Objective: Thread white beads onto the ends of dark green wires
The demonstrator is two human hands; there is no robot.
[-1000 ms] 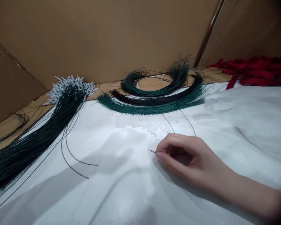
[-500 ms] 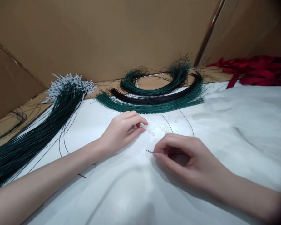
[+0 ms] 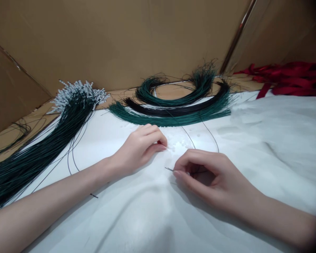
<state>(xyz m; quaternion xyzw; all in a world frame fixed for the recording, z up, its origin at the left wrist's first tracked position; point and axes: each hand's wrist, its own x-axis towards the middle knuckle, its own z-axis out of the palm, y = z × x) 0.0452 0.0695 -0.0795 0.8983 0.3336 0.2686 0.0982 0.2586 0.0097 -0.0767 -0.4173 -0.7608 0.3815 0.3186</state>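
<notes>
My right hand (image 3: 205,174) rests on the white cloth (image 3: 265,140) and pinches two thin dark wires (image 3: 189,137), whose tips stick out left of my fingertips. The wires curve back to the coiled bundles behind. My left hand (image 3: 142,147) lies just to the left, thumb and forefinger pinched together at the edge of a small heap of clear white beads (image 3: 179,143). Whether a bead sits between those fingertips is too small to tell.
Curved bundles of green and black wire (image 3: 173,109) lie at the back. A long bundle of dark wires with white beaded tips (image 3: 76,96) runs down the left. Red ribbon (image 3: 287,79) is heaped at the back right. Brown cardboard walls (image 3: 116,42) enclose the space.
My left arm came in from the lower left and its hand reached the beads, then closed its fingertips there. My right hand has stayed in place with the wires.
</notes>
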